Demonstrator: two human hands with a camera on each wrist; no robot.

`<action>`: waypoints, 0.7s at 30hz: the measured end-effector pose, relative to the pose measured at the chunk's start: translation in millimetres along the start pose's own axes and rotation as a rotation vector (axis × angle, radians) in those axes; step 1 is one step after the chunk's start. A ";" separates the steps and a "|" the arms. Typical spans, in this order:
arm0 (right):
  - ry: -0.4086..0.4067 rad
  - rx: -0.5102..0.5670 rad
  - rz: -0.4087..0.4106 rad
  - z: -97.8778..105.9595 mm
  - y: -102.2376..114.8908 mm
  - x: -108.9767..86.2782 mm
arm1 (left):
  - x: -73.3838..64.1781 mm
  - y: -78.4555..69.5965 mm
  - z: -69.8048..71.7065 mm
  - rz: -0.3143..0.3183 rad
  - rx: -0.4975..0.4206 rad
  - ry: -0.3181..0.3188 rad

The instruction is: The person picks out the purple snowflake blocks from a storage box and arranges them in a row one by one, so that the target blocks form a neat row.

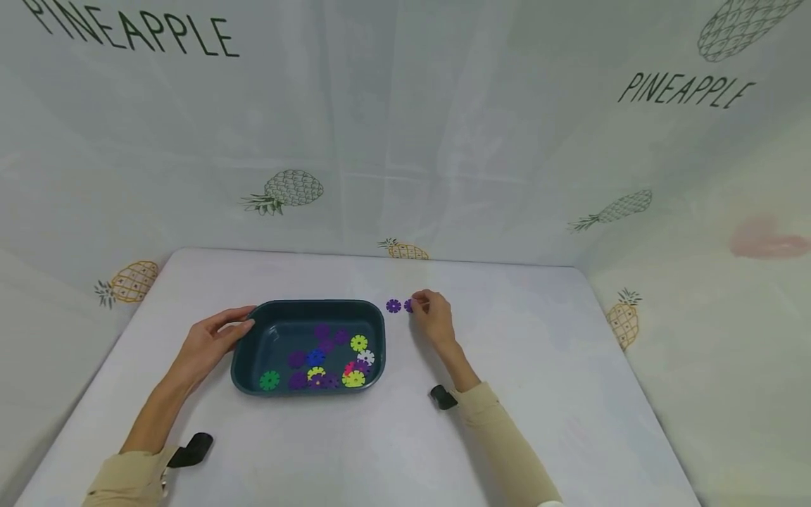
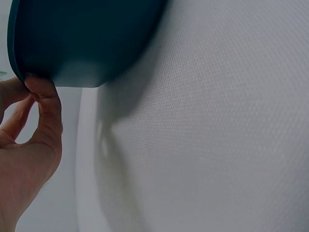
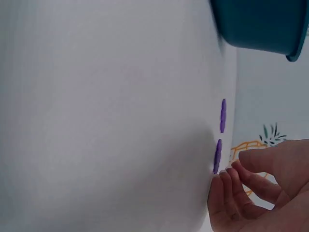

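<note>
A dark teal tray stands on the table, with my left hand at its left end. In the left wrist view the thumb and fingers pinch the tray's rim. Inside lie notched, flower-shaped discs: several purple ones, yellow discs, a green disc, a blue disc and a white disc. Right of the tray, two purple discs lie flat side by side: one purple disc is in full view, the other purple disc is partly hidden in the head view by my right hand. Its fingers bend loosely beside that disc, holding nothing visible.
The white table ends at a back edge just beyond the discs. A pale curtain printed with pineapples hangs behind and at both sides. Black wrist mounts sit at both sleeves.
</note>
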State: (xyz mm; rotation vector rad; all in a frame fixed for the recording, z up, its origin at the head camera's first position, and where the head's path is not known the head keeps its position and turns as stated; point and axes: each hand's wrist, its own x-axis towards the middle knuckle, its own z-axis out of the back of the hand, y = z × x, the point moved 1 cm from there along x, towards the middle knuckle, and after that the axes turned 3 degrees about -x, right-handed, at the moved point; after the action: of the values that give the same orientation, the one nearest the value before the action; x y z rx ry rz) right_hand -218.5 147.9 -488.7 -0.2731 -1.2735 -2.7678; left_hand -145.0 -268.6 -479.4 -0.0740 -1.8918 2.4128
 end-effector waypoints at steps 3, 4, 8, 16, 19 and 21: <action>0.015 0.016 0.024 0.4 4.0 -3.3 | 0.3 0.2 0.6 0.005 0.001 0.003; 0.019 0.025 0.036 0.8 6.5 -4.3 | 0.2 0.1 0.8 0.005 0.004 0.004; 0.043 0.030 0.077 2.3 20.2 -9.0 | -1.0 -0.6 2.0 -0.001 0.011 0.010; 0.162 0.015 0.166 1.4 46.6 -19.3 | -1.1 0.8 3.3 -0.002 0.029 0.009; 0.198 0.013 0.203 1.7 53.6 -23.4 | 0.0 0.2 2.0 0.004 0.033 0.011; 0.211 0.007 0.227 2.5 57.3 -25.7 | 0.8 -0.1 0.5 0.005 0.036 0.014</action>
State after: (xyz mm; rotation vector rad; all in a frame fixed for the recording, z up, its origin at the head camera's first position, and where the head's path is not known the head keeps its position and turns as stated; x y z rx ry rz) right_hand -184.5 112.6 -449.5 -0.1123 -1.1255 -2.5235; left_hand -145.8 -269.0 -479.1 -0.0939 -1.8442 2.4420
